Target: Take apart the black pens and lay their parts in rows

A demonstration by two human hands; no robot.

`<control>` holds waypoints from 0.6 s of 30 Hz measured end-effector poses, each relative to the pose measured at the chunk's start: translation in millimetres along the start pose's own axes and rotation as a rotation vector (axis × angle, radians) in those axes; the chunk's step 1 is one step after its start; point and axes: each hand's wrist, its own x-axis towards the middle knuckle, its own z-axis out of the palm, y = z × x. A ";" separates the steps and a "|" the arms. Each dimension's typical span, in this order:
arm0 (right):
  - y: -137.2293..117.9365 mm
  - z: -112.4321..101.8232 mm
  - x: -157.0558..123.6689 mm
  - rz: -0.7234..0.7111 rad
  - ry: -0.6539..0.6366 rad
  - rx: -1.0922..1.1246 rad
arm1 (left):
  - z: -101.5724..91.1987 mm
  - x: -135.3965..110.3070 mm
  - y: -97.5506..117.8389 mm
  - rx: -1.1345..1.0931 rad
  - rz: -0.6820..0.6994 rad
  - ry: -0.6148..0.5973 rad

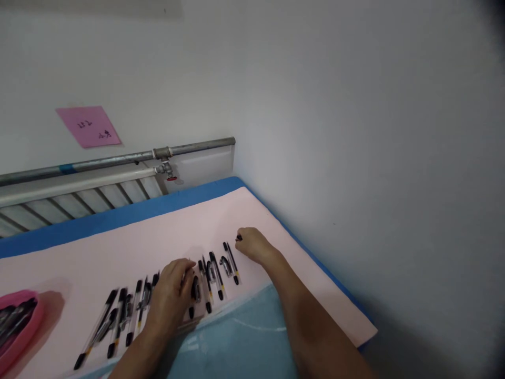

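Note:
Several black-capped clear pens (215, 273) lie side by side in a row on a pink sheet (118, 252) that covers a blue table. My left hand (171, 297) rests palm down over the middle of the row, fingers curled onto a pen (194, 295). My right hand (254, 245) sits at the right end of the row, closed in a pinch on a small black pen cap (239, 238). More pens (114, 321) lie to the left of my left hand.
A pink tray (18, 326) with more pens sits at the left edge. A white wall stands close on the right. A radiator (79, 197) and a metal pipe (158, 154) run behind the table. A pink note (89, 126) hangs on the wall.

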 end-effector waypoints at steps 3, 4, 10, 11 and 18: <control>-3.2 0.8 -8.4 -0.016 -0.053 -0.040 | -0.1 -11.2 -7.7 0.006 0.043 0.070; -4.7 1.8 -10.2 -0.019 -0.068 -0.047 | -0.4 -13.5 -9.3 0.011 0.063 0.084; -7.2 4.9 -12.6 -0.011 -0.095 -0.026 | -4.4 -18.1 -12.5 0.038 0.146 0.140; -6.0 3.9 -12.1 -0.009 -0.088 -0.015 | -4.7 -18.6 -13.0 0.034 0.146 0.143; -0.5 -4.1 -9.7 0.025 0.003 0.018 | -6.7 -21.5 -15.6 0.027 0.068 0.132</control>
